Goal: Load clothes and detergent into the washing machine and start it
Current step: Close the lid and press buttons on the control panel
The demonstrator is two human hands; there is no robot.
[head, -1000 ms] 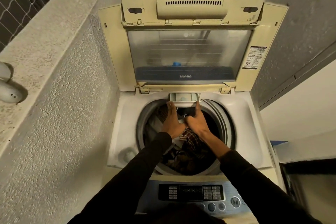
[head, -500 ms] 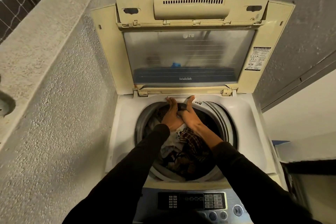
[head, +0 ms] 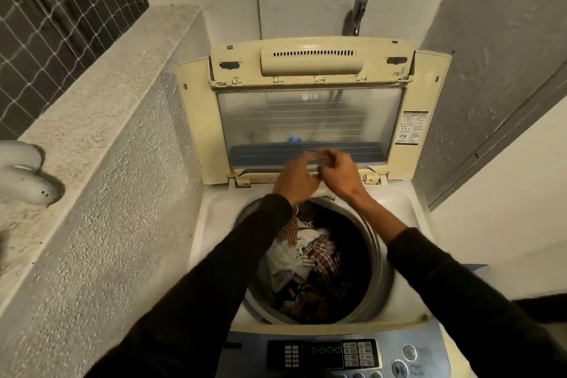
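Observation:
The top-loading washing machine (head: 214,224) stands with its cream lid (head: 306,120) raised upright. Mixed clothes (head: 306,258), white, checked and dark, fill the drum. My left hand (head: 294,176) and my right hand (head: 340,175) are lifted together above the back rim, in front of the lid's lower edge. Their fingertips meet on a small pale object (head: 317,160); it is blurred and I cannot tell what it is. The control panel (head: 322,356) with its buttons lies at the near edge.
A rough concrete ledge (head: 107,101) runs along the left with a white rounded object (head: 24,175) on it. A meshed window (head: 61,9) is above it. A tap (head: 356,17) sticks out of the back wall. A wall closes in on the right.
The small drawer at the drum's back rim, open a second ago, was pushed in. Both hands have since risen from the rim to the lid's lower edge, fingertips together.

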